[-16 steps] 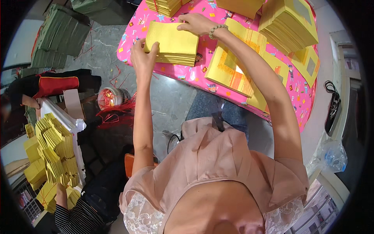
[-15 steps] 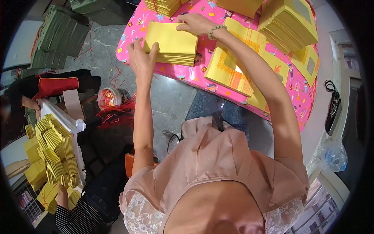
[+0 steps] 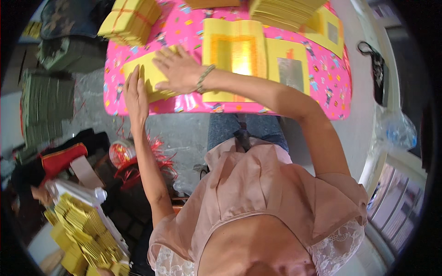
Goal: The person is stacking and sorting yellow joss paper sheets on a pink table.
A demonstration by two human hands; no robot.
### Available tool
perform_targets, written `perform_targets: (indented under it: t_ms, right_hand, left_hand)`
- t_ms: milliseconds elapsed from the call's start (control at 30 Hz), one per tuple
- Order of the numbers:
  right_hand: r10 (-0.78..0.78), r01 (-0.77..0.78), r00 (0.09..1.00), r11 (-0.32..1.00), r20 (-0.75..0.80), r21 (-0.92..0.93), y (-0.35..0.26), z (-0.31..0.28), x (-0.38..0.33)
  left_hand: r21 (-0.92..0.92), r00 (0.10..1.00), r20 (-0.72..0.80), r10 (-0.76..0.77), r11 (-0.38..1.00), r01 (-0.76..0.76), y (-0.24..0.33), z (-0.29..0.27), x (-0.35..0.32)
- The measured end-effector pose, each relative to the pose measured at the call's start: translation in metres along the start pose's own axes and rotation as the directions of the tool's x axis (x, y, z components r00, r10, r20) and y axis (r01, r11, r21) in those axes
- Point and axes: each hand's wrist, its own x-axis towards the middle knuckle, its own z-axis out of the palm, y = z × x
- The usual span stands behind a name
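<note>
**Squaring the yellow stack**

The stack of yellow paper sheets lies at the near left corner of the pink table. The right hand presses flat on top, fingers spread, grasping nothing; the left hand braces the stack's left edge, open. Best keep the top pressure even so sheets align without fanning.

Left arm: I stretch it straight out, far and to the left, elbow nearly locked, forearm bare.
Left hand: I hold it edge-on, palm turned right, fingers together and pointing far, thumb side up.
Right arm: I reach it out from my right shoulder, bent at the elbow, forearm crossing leftward in front of me.
Right wrist: I wear a thin bracelet on it.
Right hand: I lay it flat, palm down, fingers spread and pointing left, just right of my left hand.
</note>
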Motion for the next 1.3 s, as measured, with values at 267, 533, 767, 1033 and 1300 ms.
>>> perform_targets:
  t_ms: [267,533,767,1033,1300]
  right_hand:
    - [-0.022,0.016,0.981,0.999,-0.192,-0.031,0.0,0.028,-0.01]
    - [-0.109,0.199,0.937,0.948,-0.333,0.25,0.026,-0.076,-0.096]
    - [0.159,-0.087,0.95,0.961,-0.268,0.262,0.107,-0.082,-0.275]
    - [0.275,-0.252,0.922,0.961,-0.272,0.114,0.135,-0.033,-0.382]
    - [0.302,-0.257,0.847,0.953,-0.438,0.159,0.209,-0.027,-0.336]
  left_hand:
    - [0.354,0.994,0.028,0.101,0.929,-0.105,-0.001,0.018,-0.014]
    - [0.332,0.981,0.157,0.109,0.93,-0.157,-0.01,-0.002,0.008]
    - [0.25,0.978,0.12,0.171,0.948,-0.196,0.018,-0.026,0.033]
    - [-0.064,0.823,0.075,0.563,0.826,-0.559,0.187,0.03,-0.006]
    - [-0.304,0.706,0.304,0.639,0.768,-0.564,0.268,0.149,-0.084]
